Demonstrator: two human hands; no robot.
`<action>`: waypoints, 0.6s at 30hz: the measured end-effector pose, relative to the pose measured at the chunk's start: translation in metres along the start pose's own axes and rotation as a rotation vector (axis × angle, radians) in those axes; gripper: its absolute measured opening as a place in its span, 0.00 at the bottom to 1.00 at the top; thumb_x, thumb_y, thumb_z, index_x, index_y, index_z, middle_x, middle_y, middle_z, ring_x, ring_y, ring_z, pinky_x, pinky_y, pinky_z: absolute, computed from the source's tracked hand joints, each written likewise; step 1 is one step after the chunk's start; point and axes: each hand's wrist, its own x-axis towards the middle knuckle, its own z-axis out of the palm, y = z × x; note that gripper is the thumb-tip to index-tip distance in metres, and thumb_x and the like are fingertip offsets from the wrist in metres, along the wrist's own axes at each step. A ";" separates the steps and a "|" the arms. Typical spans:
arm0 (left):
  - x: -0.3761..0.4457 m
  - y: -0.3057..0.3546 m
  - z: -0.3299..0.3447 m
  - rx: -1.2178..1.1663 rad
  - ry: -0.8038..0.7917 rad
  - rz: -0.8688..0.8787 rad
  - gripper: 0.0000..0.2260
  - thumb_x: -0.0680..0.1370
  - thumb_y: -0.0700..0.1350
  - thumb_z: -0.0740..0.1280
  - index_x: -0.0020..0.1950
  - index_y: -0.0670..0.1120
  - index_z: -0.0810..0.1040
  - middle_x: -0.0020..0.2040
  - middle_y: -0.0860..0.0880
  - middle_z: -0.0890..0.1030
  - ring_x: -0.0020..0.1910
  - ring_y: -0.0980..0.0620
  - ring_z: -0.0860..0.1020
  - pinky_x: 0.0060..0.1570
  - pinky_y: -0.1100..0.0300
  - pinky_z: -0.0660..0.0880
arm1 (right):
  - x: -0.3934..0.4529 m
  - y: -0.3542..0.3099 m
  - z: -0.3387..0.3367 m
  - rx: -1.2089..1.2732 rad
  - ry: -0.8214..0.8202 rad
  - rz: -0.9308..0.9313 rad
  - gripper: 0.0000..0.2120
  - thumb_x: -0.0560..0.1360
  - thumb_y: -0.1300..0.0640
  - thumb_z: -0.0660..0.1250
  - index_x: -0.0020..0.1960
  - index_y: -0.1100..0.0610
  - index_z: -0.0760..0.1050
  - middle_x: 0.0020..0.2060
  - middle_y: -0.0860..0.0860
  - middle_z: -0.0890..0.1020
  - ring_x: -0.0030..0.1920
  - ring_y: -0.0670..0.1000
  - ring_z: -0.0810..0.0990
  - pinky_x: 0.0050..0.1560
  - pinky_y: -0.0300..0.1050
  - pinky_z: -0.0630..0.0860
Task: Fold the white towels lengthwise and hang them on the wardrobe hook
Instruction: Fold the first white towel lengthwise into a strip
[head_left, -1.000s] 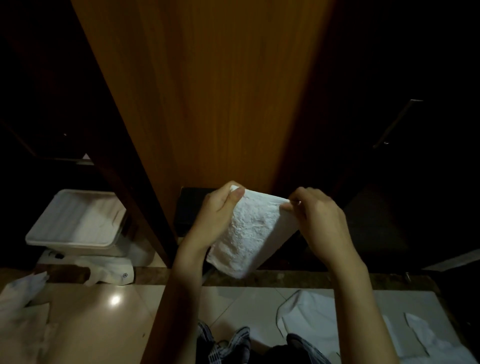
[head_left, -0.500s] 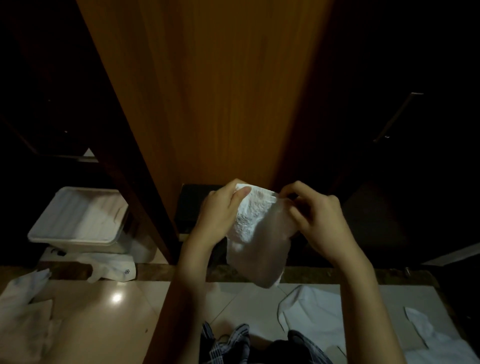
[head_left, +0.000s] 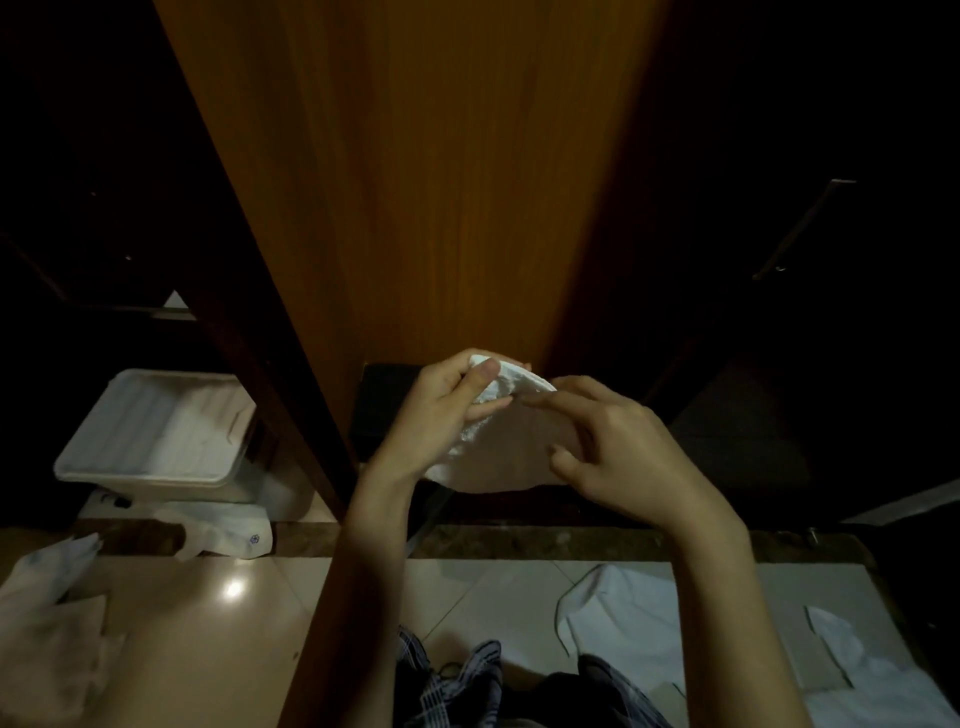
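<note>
A small white towel (head_left: 498, 457) hangs in front of the orange-brown wardrobe panel (head_left: 415, 182). My left hand (head_left: 447, 410) grips its bunched top edge, thumb over the cloth. My right hand (head_left: 628, 457) lies against the towel's right side with index finger and thumb curled in front of it. Whether that hand pinches the cloth is hidden. The towel's lower part hangs in shadow between both hands. No hook shows in this view.
A white lidded bin (head_left: 150, 431) stands at the left inside the dark wardrobe, a plastic bag (head_left: 223, 530) in front of it. More white towels (head_left: 618, 613) lie on the tiled floor at right, another cloth (head_left: 47, 603) at left. A dark door with a handle (head_left: 802, 228) is at right.
The towel was spread between both hands; now my left hand has gathered the top edge and my right hand has let go of the corner and moved down its right side.
</note>
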 end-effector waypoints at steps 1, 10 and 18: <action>0.000 0.001 0.001 0.004 -0.013 0.004 0.11 0.81 0.44 0.58 0.52 0.44 0.80 0.54 0.40 0.81 0.57 0.51 0.79 0.52 0.64 0.77 | 0.000 -0.001 0.000 0.046 -0.014 0.007 0.26 0.72 0.53 0.64 0.69 0.42 0.66 0.57 0.46 0.76 0.48 0.42 0.77 0.45 0.39 0.75; 0.002 -0.001 0.003 -0.011 -0.059 0.012 0.11 0.78 0.48 0.60 0.55 0.48 0.80 0.57 0.50 0.81 0.59 0.54 0.79 0.54 0.62 0.77 | 0.004 0.007 -0.001 0.104 -0.062 0.056 0.20 0.74 0.64 0.67 0.62 0.47 0.75 0.51 0.51 0.81 0.49 0.49 0.80 0.50 0.48 0.78; 0.004 -0.003 0.017 -0.085 -0.125 -0.037 0.13 0.79 0.49 0.58 0.58 0.49 0.78 0.55 0.53 0.83 0.57 0.54 0.79 0.51 0.66 0.76 | 0.009 0.012 0.008 0.025 0.250 0.064 0.09 0.74 0.54 0.68 0.53 0.54 0.80 0.63 0.51 0.72 0.63 0.54 0.71 0.60 0.55 0.73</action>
